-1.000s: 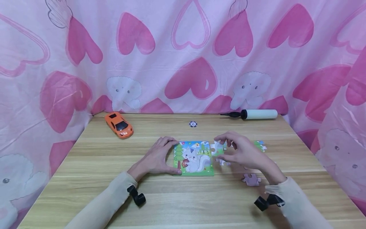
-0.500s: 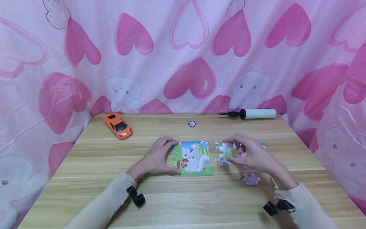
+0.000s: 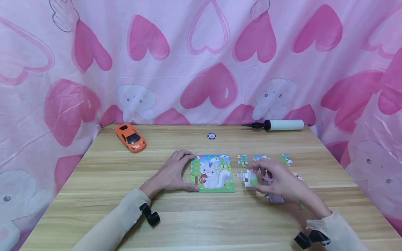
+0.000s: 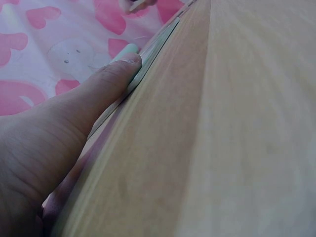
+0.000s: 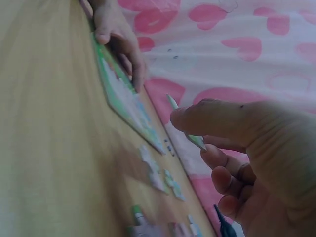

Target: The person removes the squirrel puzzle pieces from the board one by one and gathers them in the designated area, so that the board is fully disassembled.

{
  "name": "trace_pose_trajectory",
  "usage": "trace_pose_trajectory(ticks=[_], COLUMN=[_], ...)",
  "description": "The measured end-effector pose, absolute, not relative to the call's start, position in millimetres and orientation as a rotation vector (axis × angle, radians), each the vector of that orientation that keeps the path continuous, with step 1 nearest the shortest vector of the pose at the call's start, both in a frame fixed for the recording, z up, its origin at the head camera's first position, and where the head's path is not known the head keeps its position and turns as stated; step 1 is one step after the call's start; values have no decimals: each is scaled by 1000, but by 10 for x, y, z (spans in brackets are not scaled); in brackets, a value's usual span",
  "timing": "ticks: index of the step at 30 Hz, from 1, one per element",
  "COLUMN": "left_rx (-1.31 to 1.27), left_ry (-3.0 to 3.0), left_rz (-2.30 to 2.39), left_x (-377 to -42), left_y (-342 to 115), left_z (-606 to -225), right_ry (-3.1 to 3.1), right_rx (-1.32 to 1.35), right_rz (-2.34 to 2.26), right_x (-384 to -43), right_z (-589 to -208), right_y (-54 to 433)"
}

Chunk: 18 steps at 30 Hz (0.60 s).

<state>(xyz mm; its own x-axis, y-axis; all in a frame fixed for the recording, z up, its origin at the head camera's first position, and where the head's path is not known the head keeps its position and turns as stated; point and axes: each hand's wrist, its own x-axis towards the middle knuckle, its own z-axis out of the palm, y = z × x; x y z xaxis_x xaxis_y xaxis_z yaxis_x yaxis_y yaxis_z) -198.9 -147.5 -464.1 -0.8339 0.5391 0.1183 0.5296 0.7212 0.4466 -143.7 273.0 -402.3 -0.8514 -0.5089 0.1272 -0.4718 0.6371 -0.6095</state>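
My left hand (image 3: 171,172) holds the left side of a square picture board (image 3: 212,174) showing a grey squirrel with an acorn. Its thumb (image 4: 106,89) lies along the near edge, and the fingers reach the far left corner. To the right, my right hand (image 3: 277,176) pinches a jigsaw piece (image 3: 250,179) with white and green print between thumb and fingers. In the right wrist view this piece (image 5: 196,141) is tilted and raised above the table. Below and around that hand lie several loose pieces, among them a green-blue one (image 3: 242,159) and a purple one (image 3: 276,199), partly covered.
At the back left of the wooden table (image 3: 188,223) sits an orange toy car (image 3: 130,137). A small round chip (image 3: 211,136) lies behind the board. A white hand pump (image 3: 287,124) with a black nozzle rests along the back edge, before a pink heart curtain (image 3: 169,83).
My right hand has moved right and nearer with the jigsaw piece, away from the board's right edge, uncovering pieces behind it. The left hand and the board stay put.
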Motion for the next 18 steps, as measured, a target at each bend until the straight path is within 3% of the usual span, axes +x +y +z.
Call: trace_pose_trajectory(ticks=[18], left_rx=[887], left_ry=[2887], left_rz=[738], left_x=[-1989], left_y=[-1474], left_z=[-4641], right_ry=[2695], right_rx=[-826], right_rz=[-888], right_x=[-1330], right_z=[-4256], right_y=[2732])
